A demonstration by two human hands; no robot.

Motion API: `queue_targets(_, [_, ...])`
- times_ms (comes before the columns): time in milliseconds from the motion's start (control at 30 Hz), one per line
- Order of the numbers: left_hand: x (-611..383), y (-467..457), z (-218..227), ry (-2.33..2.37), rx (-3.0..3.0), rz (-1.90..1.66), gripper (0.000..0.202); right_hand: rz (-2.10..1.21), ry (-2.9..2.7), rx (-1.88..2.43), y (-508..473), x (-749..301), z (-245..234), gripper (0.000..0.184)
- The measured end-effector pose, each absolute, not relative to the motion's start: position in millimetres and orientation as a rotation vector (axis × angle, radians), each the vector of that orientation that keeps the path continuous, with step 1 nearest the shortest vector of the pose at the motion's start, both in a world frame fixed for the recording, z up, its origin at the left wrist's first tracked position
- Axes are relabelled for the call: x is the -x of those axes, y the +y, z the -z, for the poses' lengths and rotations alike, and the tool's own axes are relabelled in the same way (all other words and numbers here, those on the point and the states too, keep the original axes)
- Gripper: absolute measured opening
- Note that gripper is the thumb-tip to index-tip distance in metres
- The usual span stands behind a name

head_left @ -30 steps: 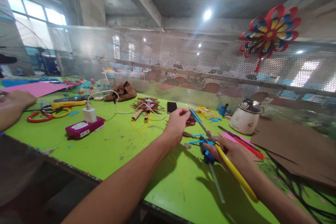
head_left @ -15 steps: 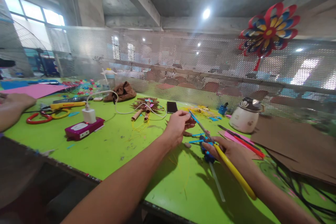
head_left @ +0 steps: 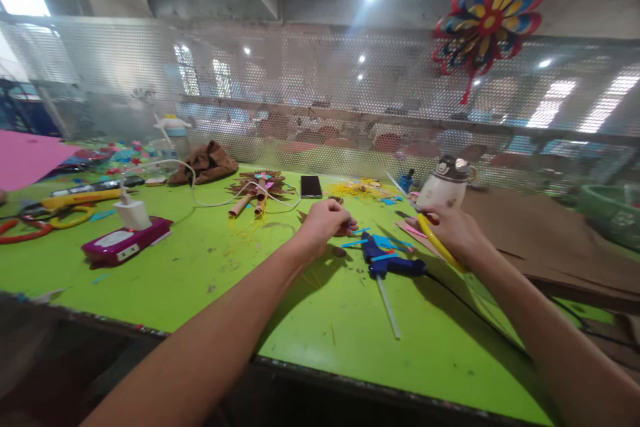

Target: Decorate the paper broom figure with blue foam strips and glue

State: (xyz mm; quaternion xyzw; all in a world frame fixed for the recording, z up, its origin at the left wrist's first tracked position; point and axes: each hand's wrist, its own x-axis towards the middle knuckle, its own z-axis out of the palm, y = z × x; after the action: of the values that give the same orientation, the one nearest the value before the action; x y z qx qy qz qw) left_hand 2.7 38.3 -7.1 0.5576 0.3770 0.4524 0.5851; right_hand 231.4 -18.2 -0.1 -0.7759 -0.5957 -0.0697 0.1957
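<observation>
My left hand (head_left: 327,225) is closed in a pinch over the table, with a small blue paper piece (head_left: 351,222) just showing at the fingertips. In my right hand (head_left: 453,230) are scissors with a yellow handle (head_left: 440,243), their blades pointing up and left in front of the white kettle-like jar (head_left: 443,187). Between my hands a blue glue gun (head_left: 383,260) lies on its side, a clear glue stick (head_left: 389,310) poking out of it. Blue paper strips (head_left: 390,242) lie on and around the gun.
On the green table (head_left: 200,307) a purple power strip (head_left: 125,240) bears a white charger (head_left: 133,213). Farther back are a brown spiky craft figure (head_left: 260,188), a phone (head_left: 311,186) and yellow shreds (head_left: 357,188). Brown cardboard (head_left: 530,227) lies right. Red-and-yellow-handled scissors (head_left: 73,215) lie left.
My right hand has carried the scissors right and away from my left hand, uncovering the glue gun. My left hand has drawn slightly lower. The view has shifted to the right.
</observation>
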Motion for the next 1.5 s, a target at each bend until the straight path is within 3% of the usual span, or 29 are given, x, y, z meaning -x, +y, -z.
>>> queue_targets(300, [0, 59, 36, 1.072, -1.795, -0.945, 0.008, 0.153, -1.558, 2.393, -2, -256, 33, 0.047])
queue_targets(767, [0, 58, 35, 1.015, -1.739, -0.976, 0.017, 0.176, -1.482, 2.535, -11, -272, 35, 0.032])
queue_targets(933, [-2, 57, 37, 1.017, -1.729, -0.94, 0.012, 0.28, -1.619, 2.355, -12, -249, 16, 0.041])
queue_targets(1233, [-1, 57, 38, 1.013, -1.688, -0.922, 0.007, 0.17, -2.289, 1.951, 32, -183, 8, 0.03])
queue_targets(1500, [0, 60, 40, 1.034, -1.567, -0.938, 0.005, 0.118, -2.345, 1.957, 52, -175, 26, 0.029])
